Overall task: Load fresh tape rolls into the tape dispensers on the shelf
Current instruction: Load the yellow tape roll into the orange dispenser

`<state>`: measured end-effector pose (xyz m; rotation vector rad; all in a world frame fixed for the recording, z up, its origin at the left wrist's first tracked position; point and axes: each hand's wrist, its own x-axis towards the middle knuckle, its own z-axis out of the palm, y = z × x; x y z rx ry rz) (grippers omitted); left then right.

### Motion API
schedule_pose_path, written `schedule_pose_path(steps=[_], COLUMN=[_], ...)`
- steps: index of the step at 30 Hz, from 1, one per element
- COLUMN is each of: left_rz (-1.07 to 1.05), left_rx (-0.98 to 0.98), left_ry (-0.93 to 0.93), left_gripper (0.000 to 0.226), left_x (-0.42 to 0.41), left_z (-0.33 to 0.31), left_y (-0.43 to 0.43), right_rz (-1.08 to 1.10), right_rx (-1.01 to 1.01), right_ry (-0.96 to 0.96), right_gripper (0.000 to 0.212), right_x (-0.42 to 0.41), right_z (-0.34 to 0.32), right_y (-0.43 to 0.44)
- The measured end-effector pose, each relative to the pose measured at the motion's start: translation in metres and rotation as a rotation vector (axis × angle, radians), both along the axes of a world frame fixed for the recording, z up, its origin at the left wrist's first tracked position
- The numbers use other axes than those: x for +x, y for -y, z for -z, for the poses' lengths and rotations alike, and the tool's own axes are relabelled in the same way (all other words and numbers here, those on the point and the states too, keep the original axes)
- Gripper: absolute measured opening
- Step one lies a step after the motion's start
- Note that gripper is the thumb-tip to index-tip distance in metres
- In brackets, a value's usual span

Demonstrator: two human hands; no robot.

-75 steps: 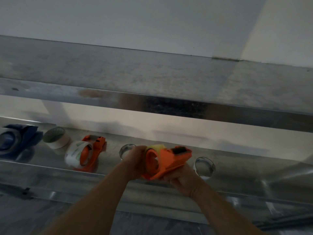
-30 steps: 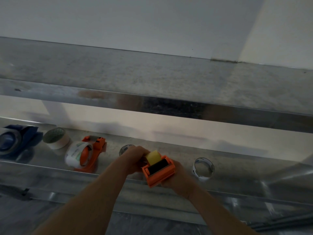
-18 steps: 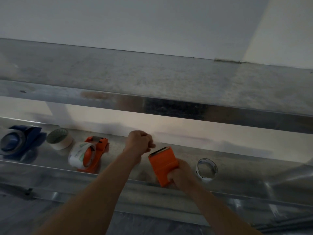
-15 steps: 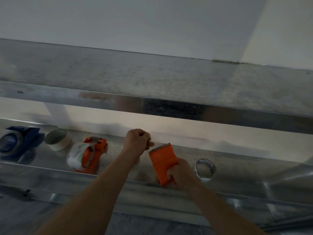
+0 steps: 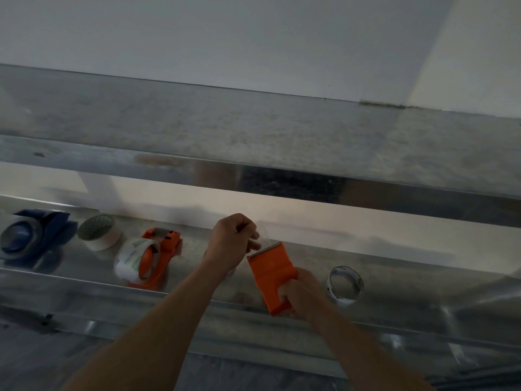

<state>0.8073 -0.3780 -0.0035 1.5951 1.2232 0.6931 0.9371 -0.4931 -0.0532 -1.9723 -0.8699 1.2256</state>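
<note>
With the right hand (image 5: 303, 294), grips the lower end of an orange plastic hand-held tape dispenser (image 5: 270, 270), fingers curled tight round it. Holds it tilted, flat back toward the camera, metal cutting edge (image 5: 265, 247) up and to the left, just above the front lip of the lower stainless-steel shelf (image 5: 408, 294). With the left hand (image 5: 232, 239), fingers bunched and curled, pinches a faint clear tape strip (image 5: 264, 234) right at that cutting edge. Cannot tell from this side whether a roll sits inside the held dispenser.

On the same shelf, left of the hands and apart from them: a second orange dispenser (image 5: 166, 249) lying on its side, loaded with a white printed tape roll (image 5: 131, 262). Further left: a beige masking-tape roll (image 5: 100, 234) lying flat, then a blue dispenser (image 5: 36, 232) with a roll in it, at the picture's edge. Right of the right hand, near but not touching: a clear tape roll (image 5: 345, 286) resting on the shelf. Above everything: an upper dull steel shelf (image 5: 253, 131) against a white wall (image 5: 225, 38).
</note>
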Motion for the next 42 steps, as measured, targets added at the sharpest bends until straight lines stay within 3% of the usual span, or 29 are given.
schedule_pose_path(steps=[3,14,26,42], left_rz=[0.018,0.034,-0.102,-0.131], left_rx=[0.033,0.076,0.02,0.036], left_ry=[-0.005,-0.023,0.051,-0.07], left_gripper=[0.017,0.018,0.016,0.015], left_x=[0.0,0.001,-0.001,-0.004], left_z=[-0.002,0.001,-0.012,-0.008], left_y=[0.0,-0.002,-0.021,-0.032], right_rz=[0.017,0.016,-0.052,-0.082], right_rx=[-0.013,-0.035,0.044,0.043], right_ry=[-0.01,-0.04,-0.017,-0.108], right_gripper=[0.023,0.017,0.016,0.02], right_x=[-0.001,0.0,0.006,0.006], right_z=[-0.001,0.001,0.005,0.014], right_y=[-0.001,-0.005,-0.004,-0.007])
